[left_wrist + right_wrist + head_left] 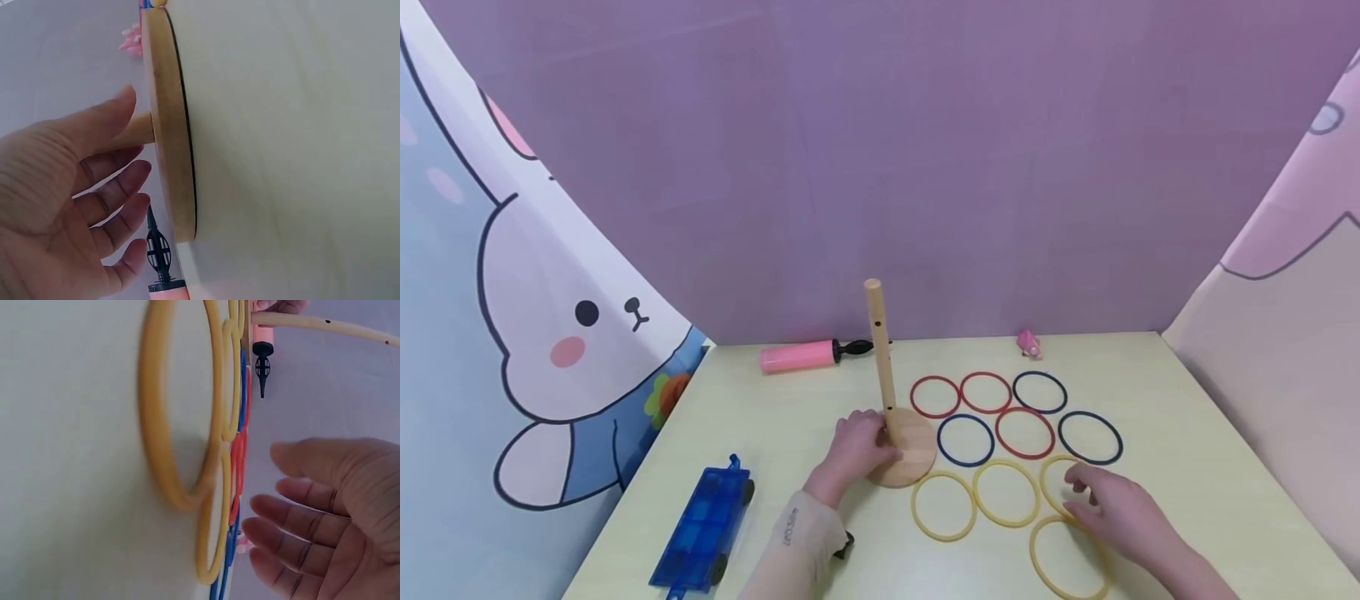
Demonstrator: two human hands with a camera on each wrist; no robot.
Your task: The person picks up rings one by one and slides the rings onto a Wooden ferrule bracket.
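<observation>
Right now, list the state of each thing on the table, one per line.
Peg stand: upright, no rings on it.
Left hand: at the peg's foot, fingers loosely round it.
Right hand: open, over the yellow rings.
Yellow rings: four, flat on the table.
Red rings: three, flat.
Blue rings: three, flat.
Pink pump: lying on its side.
Blue toy car: on its wheels near the table edge.

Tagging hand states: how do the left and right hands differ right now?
The left hand is at the wooden post just above its round base, fingers relaxed; the right hand hovers open over the yellow rings, gripping none. Left shows a sleeve cuff; right is bare. Both hold nothing firmly.
</observation>
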